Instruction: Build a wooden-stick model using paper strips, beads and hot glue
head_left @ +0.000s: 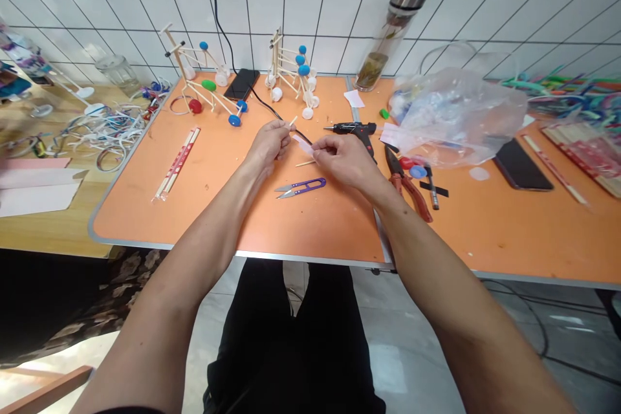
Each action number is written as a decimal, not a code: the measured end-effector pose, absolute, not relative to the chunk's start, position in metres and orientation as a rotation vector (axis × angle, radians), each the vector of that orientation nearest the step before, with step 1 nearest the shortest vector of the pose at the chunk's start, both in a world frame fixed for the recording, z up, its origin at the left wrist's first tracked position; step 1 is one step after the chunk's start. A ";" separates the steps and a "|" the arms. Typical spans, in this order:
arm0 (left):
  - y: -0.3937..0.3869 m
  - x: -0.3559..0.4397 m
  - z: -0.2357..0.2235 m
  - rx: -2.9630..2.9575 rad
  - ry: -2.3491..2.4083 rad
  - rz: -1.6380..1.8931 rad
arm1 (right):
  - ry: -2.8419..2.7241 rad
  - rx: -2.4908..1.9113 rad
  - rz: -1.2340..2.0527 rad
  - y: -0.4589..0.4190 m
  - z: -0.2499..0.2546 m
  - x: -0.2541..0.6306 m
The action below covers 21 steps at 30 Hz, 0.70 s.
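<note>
1. Two hands working close together mid-frame: left hand (268, 145) has its fingers curled shut on a thin wooden stick (293, 121), right hand (339, 160) pinching a white paper strip (303, 143)
2. Purple-handled thread snips (301, 188) lie just below, hot glue gun (353, 130) just right
3. Upper middle, two built stick frames (287, 71) with blue caps already stand, while wrapped chopsticks (177, 163) lie unopened on the left

Right hand (339, 160) boxed in at 3 o'clock by hot glue gun (356, 131) and red-handled pliers (406, 181); thread snips (301, 188) at 6, stick model (291, 74) at 12; path at 9 runs to chopstick packet (177, 163).
</note>
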<state>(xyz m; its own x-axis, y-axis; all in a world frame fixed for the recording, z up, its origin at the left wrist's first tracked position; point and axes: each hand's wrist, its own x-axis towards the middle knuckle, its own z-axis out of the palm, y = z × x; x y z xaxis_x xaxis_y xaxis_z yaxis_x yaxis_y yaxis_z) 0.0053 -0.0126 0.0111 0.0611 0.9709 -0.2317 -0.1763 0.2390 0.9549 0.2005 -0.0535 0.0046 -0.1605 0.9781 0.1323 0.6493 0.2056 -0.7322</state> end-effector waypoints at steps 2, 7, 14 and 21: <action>-0.014 0.007 0.012 0.922 1.118 1.058 | -1.801 -1.494 0.659 -0.051 0.002 0.200; -0.019 0.012 0.017 0.940 1.081 0.997 | -1.712 -1.542 0.589 -0.046 -0.002 0.197; -0.027 0.018 0.022 1.015 1.108 0.967 | -1.656 -1.616 0.621 -0.048 0.005 0.189; -0.025 0.017 0.017 1.080 1.085 0.976 | -1.641 -1.656 0.599 -0.049 0.007 0.187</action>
